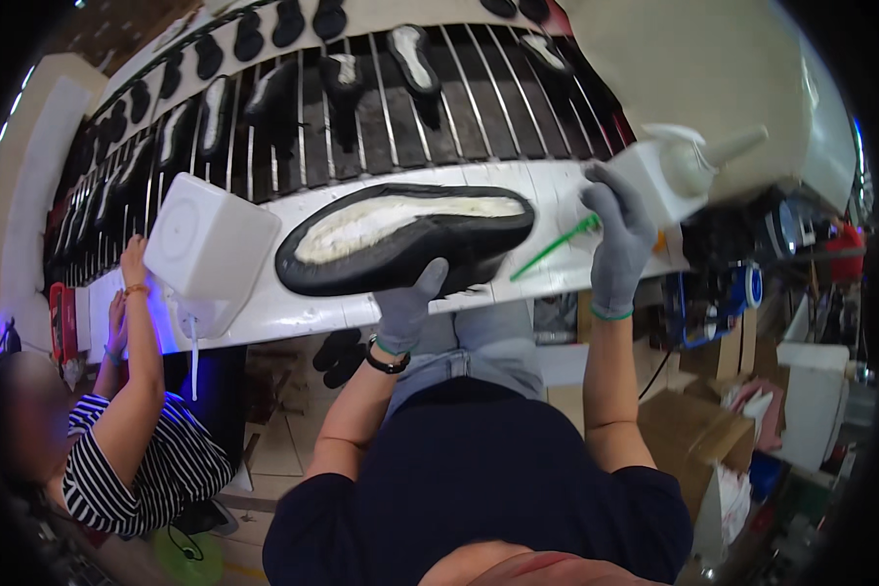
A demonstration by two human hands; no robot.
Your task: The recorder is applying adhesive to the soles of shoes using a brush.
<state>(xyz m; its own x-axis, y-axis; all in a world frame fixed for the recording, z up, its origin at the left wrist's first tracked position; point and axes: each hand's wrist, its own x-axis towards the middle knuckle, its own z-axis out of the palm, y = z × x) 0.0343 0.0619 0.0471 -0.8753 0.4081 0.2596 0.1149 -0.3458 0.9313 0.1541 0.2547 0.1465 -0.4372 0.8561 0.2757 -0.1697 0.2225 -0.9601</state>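
The black shoe upper (pixel 488 244), white underside up, sits over the near part of the white counter (pixel 337 314), its side wall gripped by the gloved left hand (pixel 407 305); it looks firm, moderately heavy and perhaps smooth, best held by those black sides, clear of the white. The right hand (pixel 621 239) is closed around a slim green tool (pixel 557 247) just beside it. A white container (pixel 215 239) crowds the left, slatted rods (pixel 386 117) border the far side, and open room lies toward the body.
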